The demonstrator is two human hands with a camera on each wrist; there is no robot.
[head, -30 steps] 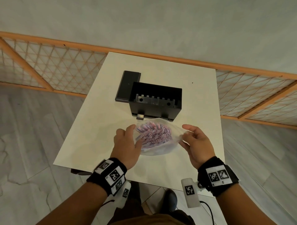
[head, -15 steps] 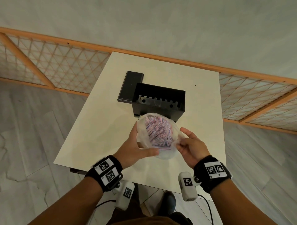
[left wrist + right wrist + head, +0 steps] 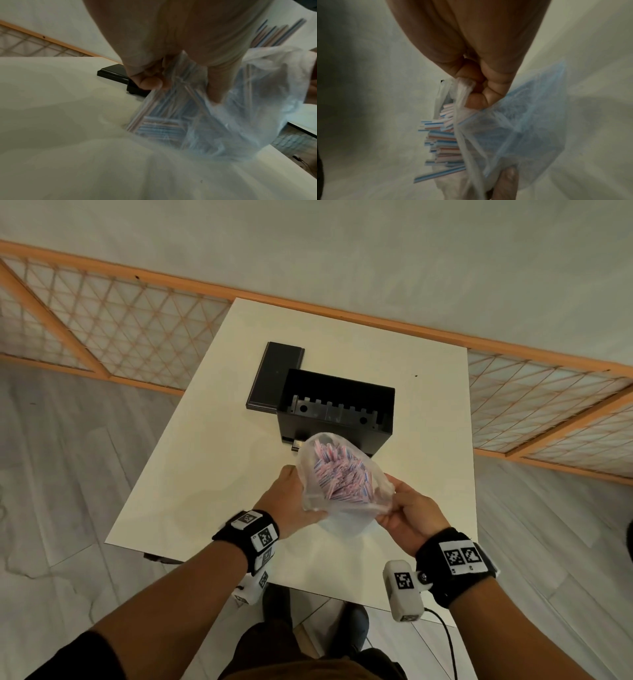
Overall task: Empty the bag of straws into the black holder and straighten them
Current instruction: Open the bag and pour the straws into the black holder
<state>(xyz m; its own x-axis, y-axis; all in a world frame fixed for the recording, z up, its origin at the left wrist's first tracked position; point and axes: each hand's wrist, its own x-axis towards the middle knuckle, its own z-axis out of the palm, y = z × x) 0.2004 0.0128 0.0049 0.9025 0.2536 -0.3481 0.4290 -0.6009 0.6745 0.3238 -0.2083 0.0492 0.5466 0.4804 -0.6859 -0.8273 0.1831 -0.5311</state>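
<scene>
1. Two hands hold one clear plastic bag (image 3: 342, 508) above the white table (image 3: 205, 474); the bag is lifted over the near part of the table, just in front of the black holder (image 3: 335, 409).
2. Left hand (image 3: 291, 501) grasps the left side of the bag; in the left wrist view its fingers (image 3: 149, 81) are curled into the plastic, and the straws show through the film below them.
3. Right hand (image 3: 407, 515) pinches the right edge of the bag; in the right wrist view the thumb and a curled finger (image 3: 477, 100) squeeze a gathered fold of plastic near the opening.
4. Straws (image 3: 342, 474), striped in red, blue and white, fill the bag as a loose bundle; the mouth of the bag is open and points away from the person, toward the holder; in the right wrist view several straw ends stick out past the rim of the plastic.
5. Black holder stands open on the middle of the table; its inside shows a notched bar with some round holes; no straw is visible in it.
6. One flat black lid (image 3: 277, 374) lies on the table at the left rear corner of the holder, touching it or very close; I cannot tell which.
7. Behind the table an orange wooden lattice fence (image 3: 102, 320) runs along the pale wall.
</scene>
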